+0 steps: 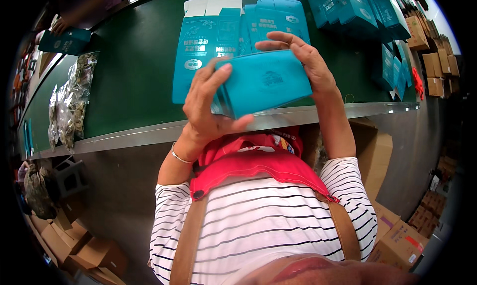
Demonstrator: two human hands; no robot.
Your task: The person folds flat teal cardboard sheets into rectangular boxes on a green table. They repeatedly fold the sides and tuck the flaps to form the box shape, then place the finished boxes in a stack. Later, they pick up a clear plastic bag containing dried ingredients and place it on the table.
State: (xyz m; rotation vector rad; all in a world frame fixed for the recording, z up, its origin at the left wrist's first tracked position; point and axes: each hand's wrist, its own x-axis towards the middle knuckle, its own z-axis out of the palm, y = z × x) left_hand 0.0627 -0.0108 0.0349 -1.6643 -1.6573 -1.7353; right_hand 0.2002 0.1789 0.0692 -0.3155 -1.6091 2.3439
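A teal carton (266,81) is held up between my two hands, above the table's near edge and tilted slightly. My left hand (206,93) grips its left end, with the thumb low in front and the fingers along the upper side. At the right end, my right hand (315,66) holds the carton by its upper corner, the fingers reaching over its far side. The left end is blurred, so I cannot tell how its flaps stand. Behind it, flattened teal cartons with white flaps (206,29) and more flat teal cartons (278,21) lie on the green table (134,61).
Formed teal cartons (348,9) stand at the far right, with smaller teal pieces (390,69) nearer. Clear bags of dried contents (74,98) lie at the left. A person's hand (59,25) is by another teal carton (64,41). Below the table's metal edge (134,138) sits an open cardboard box (375,156).
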